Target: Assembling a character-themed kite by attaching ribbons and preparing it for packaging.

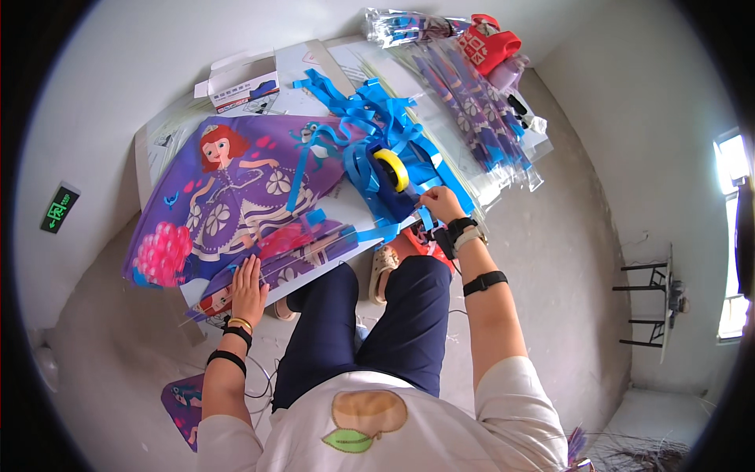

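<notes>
A large purple kite [169, 197] printed with a red-haired princess lies spread on the table. Along its near edge is a narrow folded kite [311, 253], seemingly in a clear sleeve. My left hand [250, 289] rests flat on the left part of this bundle, fingers stretched out. At the right, a dark blue tape dispenser [385, 202] carries a yellow-rimmed tape roll [399, 168]. My right hand [443, 204] is closed in a pinch at the dispenser's near right end; what lies between the fingertips is too small to make out. Tangled blue ribbon [370, 110] surrounds the dispenser.
An open white box [245, 85] stands at the back left of the table. Packed kites [468, 110] in clear sleeves lie at the back right, beside a red bag [489, 46]. Another purple kite piece [182, 405] is on the floor, lower left. Cables [263, 385] run near my legs.
</notes>
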`<control>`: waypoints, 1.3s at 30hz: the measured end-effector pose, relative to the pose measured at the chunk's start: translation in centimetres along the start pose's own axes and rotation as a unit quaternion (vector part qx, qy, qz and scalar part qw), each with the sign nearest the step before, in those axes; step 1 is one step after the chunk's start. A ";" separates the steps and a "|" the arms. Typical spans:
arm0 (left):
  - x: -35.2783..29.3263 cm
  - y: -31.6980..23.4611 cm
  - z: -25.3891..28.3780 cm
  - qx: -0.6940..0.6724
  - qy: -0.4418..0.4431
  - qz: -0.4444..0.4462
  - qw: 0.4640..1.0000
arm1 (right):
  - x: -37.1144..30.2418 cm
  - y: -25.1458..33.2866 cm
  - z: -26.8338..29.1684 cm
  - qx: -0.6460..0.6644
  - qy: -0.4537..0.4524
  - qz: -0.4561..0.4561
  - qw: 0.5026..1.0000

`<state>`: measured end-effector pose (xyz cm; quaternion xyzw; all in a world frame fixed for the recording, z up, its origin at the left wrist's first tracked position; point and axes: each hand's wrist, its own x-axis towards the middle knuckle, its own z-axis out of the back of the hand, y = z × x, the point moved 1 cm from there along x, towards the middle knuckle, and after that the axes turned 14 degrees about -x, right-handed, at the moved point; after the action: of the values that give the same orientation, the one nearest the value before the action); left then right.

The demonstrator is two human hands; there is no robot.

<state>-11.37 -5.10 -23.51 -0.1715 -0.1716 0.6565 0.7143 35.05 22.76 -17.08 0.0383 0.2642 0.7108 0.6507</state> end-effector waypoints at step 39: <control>-0.4 0.7 0.3 -0.003 -0.017 -0.010 1.000 | -6.3 -1.9 -8.1 0.048 -0.047 -0.041 0.997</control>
<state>-12.11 -5.41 -23.56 -0.1608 -0.1872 0.6516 0.7173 34.49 14.17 -23.03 0.0918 0.2685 0.6673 0.6886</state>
